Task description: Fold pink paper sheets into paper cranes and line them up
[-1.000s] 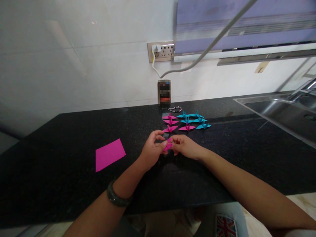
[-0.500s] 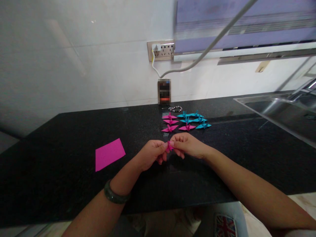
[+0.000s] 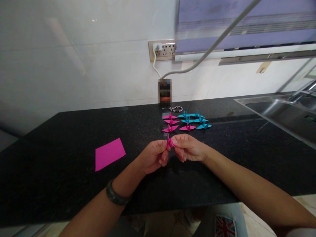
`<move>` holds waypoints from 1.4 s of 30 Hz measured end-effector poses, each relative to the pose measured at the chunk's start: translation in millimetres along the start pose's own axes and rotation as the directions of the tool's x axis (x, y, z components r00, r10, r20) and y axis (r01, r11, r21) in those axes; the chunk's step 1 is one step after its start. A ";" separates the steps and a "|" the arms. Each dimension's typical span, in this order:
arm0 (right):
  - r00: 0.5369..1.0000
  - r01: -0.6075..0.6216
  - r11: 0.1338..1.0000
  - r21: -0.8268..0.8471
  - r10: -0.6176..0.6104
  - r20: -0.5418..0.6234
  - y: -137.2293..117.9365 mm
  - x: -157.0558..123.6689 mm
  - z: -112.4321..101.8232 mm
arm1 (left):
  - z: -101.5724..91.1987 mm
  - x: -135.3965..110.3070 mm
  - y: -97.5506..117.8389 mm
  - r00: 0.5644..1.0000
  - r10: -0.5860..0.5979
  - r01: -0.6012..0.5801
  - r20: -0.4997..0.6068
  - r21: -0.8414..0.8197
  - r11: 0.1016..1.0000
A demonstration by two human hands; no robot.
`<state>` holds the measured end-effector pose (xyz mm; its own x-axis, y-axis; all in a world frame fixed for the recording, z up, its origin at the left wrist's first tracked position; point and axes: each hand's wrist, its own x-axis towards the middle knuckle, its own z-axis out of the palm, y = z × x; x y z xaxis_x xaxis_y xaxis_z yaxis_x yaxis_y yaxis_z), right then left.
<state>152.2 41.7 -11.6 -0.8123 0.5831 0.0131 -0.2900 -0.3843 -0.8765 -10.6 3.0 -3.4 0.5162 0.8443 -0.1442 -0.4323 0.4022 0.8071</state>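
A folded pink piece [image 3: 170,143] is showing just below the frame's centre — the left hand [image 3: 155,156] is pinching one side between thumb and fingers, the right hand [image 3: 189,147] pinching the other. Just above, right of centre, pink cranes [image 3: 171,129] and blue cranes [image 3: 204,126] (four and five of them) are standing in rows. A beaded bracelet [image 3: 171,109] is lying above them, and flat pink paper [image 3: 110,155] is resting at lower left — well apart from both hands.
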 end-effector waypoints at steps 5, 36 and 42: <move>1.000 0.013 0.994 0.106 -0.014 0.003 4.5 4.0 4.0 | 1.6 -0.7 -0.6 0.999 0.030 -0.031 -0.016 -0.087 0.996; 0.998 0.038 0.977 0.210 -0.047 0.040 13.5 7.2 13.1 | 14.3 -4.8 -5.2 0.993 0.115 -0.112 0.001 -0.208 0.972; 0.995 0.070 0.984 0.166 -0.058 -0.080 6.2 9.0 12.6 | 7.3 0.5 -3.1 0.993 0.110 -0.117 -0.045 -0.198 0.973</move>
<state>136.7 35.6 -10.8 -0.7512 0.6596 0.0252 -0.4264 -0.4558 -0.7813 -3.7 -0.4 -1.8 0.4318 0.8984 -0.0801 -0.6275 0.3630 0.6888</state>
